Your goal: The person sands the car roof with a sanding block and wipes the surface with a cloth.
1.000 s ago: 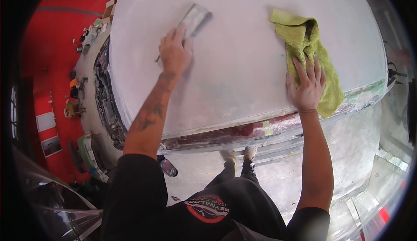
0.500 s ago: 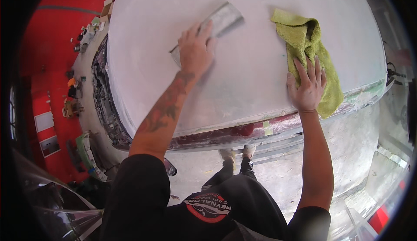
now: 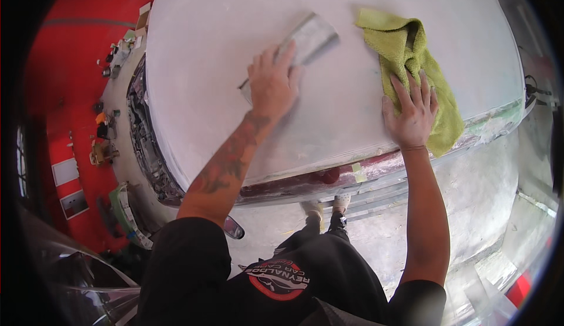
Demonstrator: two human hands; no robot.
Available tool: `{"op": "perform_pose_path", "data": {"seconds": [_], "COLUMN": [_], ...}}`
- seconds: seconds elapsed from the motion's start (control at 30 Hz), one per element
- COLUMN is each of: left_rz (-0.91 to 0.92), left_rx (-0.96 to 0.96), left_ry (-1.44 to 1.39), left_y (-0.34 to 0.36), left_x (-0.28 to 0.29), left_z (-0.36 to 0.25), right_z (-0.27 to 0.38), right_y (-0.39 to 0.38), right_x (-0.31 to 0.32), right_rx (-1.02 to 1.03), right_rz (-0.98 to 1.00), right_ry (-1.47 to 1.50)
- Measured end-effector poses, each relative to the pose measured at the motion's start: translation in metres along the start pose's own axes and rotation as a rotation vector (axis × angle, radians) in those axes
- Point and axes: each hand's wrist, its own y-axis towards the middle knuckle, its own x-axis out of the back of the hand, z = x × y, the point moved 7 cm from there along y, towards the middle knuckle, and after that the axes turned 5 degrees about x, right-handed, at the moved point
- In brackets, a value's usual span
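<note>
The left hand [image 3: 271,85] was positioned palm down over a grey sheet [image 3: 318,34], with the fingers close together and the index finger extended along the sheet. The thumb was set apart, on the right side of the hand. Whether the hand pinched the sheet or only pressed on it could not be told, as the hand covered the contact area. The sheet was located on the broad pale panel [image 3: 217,38], one end projecting beyond the fingertips and a dark edge showing at the left of the hand.

The right hand [image 3: 410,117] was spread flat, palm down, on a green cloth [image 3: 444,106], fingers separated and thumb at the left. The cloth was bunched ahead of the fingertips and lay on the panel, its near end reaching the dark red strip [image 3: 282,188].
</note>
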Motion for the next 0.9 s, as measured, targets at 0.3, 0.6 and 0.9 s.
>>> {"op": "perform_pose_path", "data": {"seconds": [0.3, 0.6, 0.9], "left_rz": [-0.141, 0.015, -0.125], "left_rx": [0.055, -0.116, 0.05], "left_ry": [0.18, -0.003, 0.198], "left_y": [0.124, 0.033, 0.07], "left_x": [0.024, -0.003, -0.004], "left_z": [0.131, 0.008, 0.049], "right_z": [0.015, 0.0, 0.003], "right_y": [0.007, 0.0, 0.002], "right_x": [-0.007, 0.003, -0.003], "right_rx": [0.017, 0.003, 0.011], "right_rz": [-0.01, 0.026, 0.009], "right_ry": [0.021, -0.032, 0.01]}}
